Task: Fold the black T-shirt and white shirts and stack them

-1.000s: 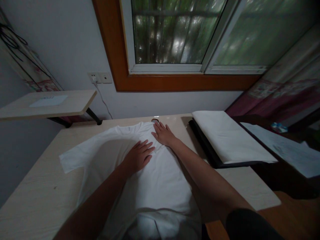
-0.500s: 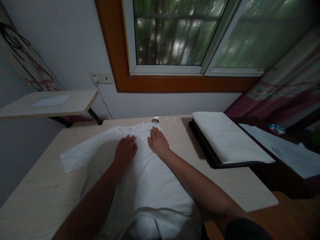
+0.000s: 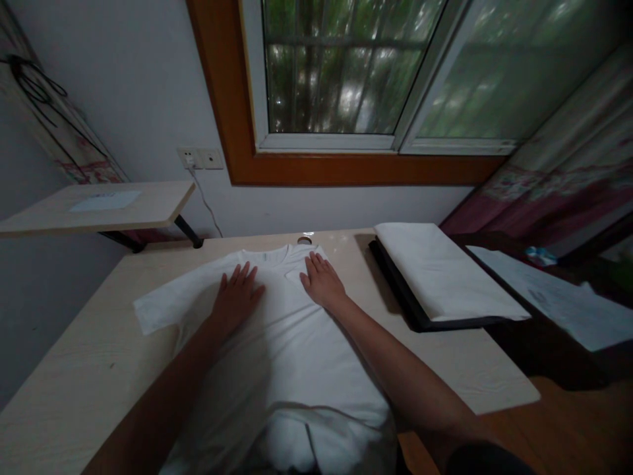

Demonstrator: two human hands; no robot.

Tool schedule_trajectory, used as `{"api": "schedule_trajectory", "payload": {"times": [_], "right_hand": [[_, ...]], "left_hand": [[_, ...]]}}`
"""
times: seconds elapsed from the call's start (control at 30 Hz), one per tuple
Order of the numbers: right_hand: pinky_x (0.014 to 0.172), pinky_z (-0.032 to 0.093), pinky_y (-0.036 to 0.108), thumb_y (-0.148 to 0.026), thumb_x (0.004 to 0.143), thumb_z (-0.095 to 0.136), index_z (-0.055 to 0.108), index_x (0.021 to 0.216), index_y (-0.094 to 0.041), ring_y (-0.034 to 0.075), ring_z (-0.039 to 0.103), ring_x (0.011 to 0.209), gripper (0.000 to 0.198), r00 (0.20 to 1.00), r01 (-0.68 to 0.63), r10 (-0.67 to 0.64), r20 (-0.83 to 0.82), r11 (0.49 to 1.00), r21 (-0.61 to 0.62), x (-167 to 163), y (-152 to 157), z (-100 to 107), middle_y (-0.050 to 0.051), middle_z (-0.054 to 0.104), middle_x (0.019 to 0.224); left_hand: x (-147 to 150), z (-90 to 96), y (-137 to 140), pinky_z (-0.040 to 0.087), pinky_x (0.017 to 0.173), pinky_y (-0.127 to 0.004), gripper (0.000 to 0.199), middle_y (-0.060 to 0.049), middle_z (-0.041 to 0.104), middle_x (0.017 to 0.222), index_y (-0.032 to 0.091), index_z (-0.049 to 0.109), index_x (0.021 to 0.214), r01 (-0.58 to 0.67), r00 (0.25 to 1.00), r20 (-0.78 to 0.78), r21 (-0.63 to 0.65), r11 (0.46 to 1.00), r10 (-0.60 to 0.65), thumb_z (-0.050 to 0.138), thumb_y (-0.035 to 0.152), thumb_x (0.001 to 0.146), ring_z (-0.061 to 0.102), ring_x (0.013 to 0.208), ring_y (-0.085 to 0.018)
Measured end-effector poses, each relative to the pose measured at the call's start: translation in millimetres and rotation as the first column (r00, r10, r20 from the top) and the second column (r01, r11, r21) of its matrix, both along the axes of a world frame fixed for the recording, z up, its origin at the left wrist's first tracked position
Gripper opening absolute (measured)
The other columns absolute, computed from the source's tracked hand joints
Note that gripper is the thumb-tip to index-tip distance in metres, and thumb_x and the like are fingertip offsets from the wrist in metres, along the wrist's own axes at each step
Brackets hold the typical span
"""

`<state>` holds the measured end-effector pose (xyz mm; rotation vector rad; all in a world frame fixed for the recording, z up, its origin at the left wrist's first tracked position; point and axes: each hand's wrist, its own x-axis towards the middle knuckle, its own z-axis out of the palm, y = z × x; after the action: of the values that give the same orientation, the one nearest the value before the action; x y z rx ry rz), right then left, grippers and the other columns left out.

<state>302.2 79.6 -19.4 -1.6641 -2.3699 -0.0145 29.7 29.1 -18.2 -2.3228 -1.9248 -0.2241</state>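
A white T-shirt (image 3: pixel 287 349) lies spread on the pale wooden table (image 3: pixel 89 369), its collar toward the wall and one sleeve stretched out to the left. My left hand (image 3: pixel 237 297) rests flat on the shirt's upper chest, left of the collar, with fingers spread. On the right shoulder area lies my right hand (image 3: pixel 322 280), palm down with fingers stretched out. Small creases run through the fabric between the hands. The lower part of the shirt is bunched near my body, and the right sleeve is not visible.
To the right, folded white cloth (image 3: pixel 445 270) lies on a black flat item (image 3: pixel 420 320). Beyond it is a printed sheet (image 3: pixel 548 290). A raised shelf (image 3: pixel 163 198) with a paper stands at the back left. A window and a wall socket (image 3: pixel 200 158) are behind the table.
My left hand has shifted left across the shirt and its fingers have spread. My right hand has moved slightly right. The collar lies more open, and the left sleeve has moved a little right.
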Motion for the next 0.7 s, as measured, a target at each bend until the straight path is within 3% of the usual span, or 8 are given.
{"api": "schedule_trajectory", "payload": {"times": [0.13,0.27,0.47,0.7], "right_hand": [[0.125,0.018,0.044,-0.046,0.105,0.033,0.036,0.157,-0.008,0.029,0.022,0.155,0.064,1.000,0.000,0.000,0.022,1.000,-0.011,7.5,2.5,-0.7,0.017,0.025,0.166],[0.124,0.019,0.046,-0.049,0.104,0.035,0.037,0.157,-0.010,0.032,0.021,0.155,0.066,0.999,0.033,-0.032,0.025,0.999,-0.022,6.3,8.8,0.2,0.017,0.024,0.167],[0.122,0.020,0.046,-0.056,0.103,0.035,0.035,0.157,-0.010,0.033,0.020,0.155,0.071,0.997,0.077,-0.077,0.007,0.995,-0.069,1.6,19.1,4.5,0.018,0.022,0.167],[0.124,0.015,0.045,-0.056,0.104,0.033,0.034,0.158,-0.010,0.030,0.018,0.156,0.071,0.998,0.053,-0.052,0.018,0.998,-0.040,5.4,19.5,2.6,0.018,0.022,0.167]], "left_hand": [[-37.7,-2.0,8.3,0.023,0.122,-0.057,0.064,-0.015,0.035,0.163,0.014,0.040,0.154,-0.115,0.993,-0.024,0.011,0.993,0.116,0.028,0.050,0.103,0.028,0.153,-0.032],[-58.9,-4.1,17.6,0.023,0.123,-0.051,0.066,-0.017,0.033,0.164,0.009,0.040,0.153,-0.127,0.990,-0.059,0.039,0.991,0.129,0.025,0.050,0.103,0.028,0.153,-0.031],[-66.6,-4.6,35.4,0.020,0.124,-0.054,0.068,-0.015,0.029,0.166,0.013,0.037,0.156,-0.118,0.992,-0.047,-0.012,0.993,0.117,0.023,0.053,0.103,0.024,0.155,-0.030],[-90.3,0.2,39.4,0.019,0.123,-0.057,0.063,-0.010,0.025,0.168,0.022,0.034,0.158,-0.104,0.994,-0.027,-0.070,0.992,0.102,0.022,0.052,0.104,0.019,0.156,-0.028]]}}
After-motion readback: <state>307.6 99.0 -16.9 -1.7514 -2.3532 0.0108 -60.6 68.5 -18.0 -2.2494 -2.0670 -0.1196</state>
